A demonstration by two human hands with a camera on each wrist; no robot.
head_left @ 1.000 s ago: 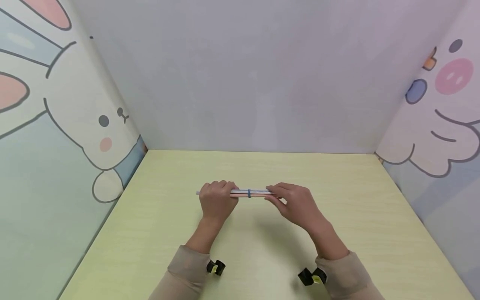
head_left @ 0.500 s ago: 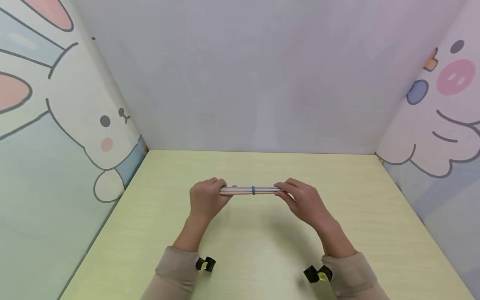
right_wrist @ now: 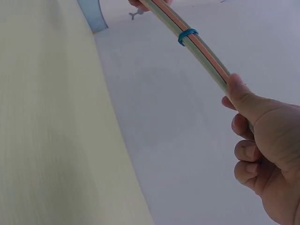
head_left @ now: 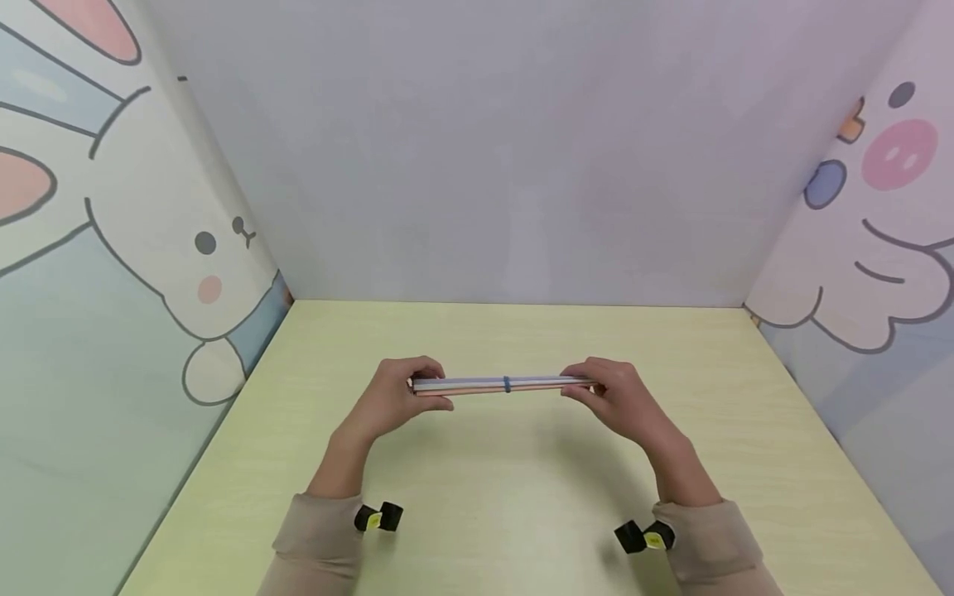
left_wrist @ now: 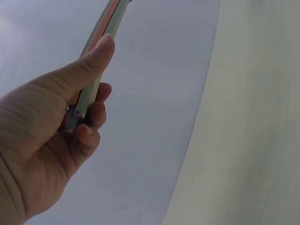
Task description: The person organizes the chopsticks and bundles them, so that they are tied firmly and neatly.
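Note:
A bundle of slim, chopstick-like sticks (head_left: pixel 477 386) in pastel pink, white, blue and green lies level between both hands, above the table. Around its middle sits a blue elastic band (right_wrist: pixel 188 35). My left hand (head_left: pixel 395 396) grips the left end, thumb in front and fingers behind; the squared stick ends (left_wrist: pixel 77 117) show beside the palm in the left wrist view. At the other end, my right hand (head_left: pixel 613 396) pinches the bundle between thumb and fingers, covering the tips. The right wrist view shows its thumb along the sticks and its lower fingers curled.
Under the hands spreads a pale yellow table (head_left: pixel 492 480). A grey-lilac wall (head_left: pixel 507 165) rises along its back edge. Side panels with a cartoon rabbit (head_left: pixel 194 215) and a pig-like figure (head_left: pixel 894 199) bound the left and right. Small black cameras sit at both cuffs.
My left hand has slid left to the end of the bundle and turned, its grip looser. My right hand has shifted right with the bundle, more of which now shows between the hands.

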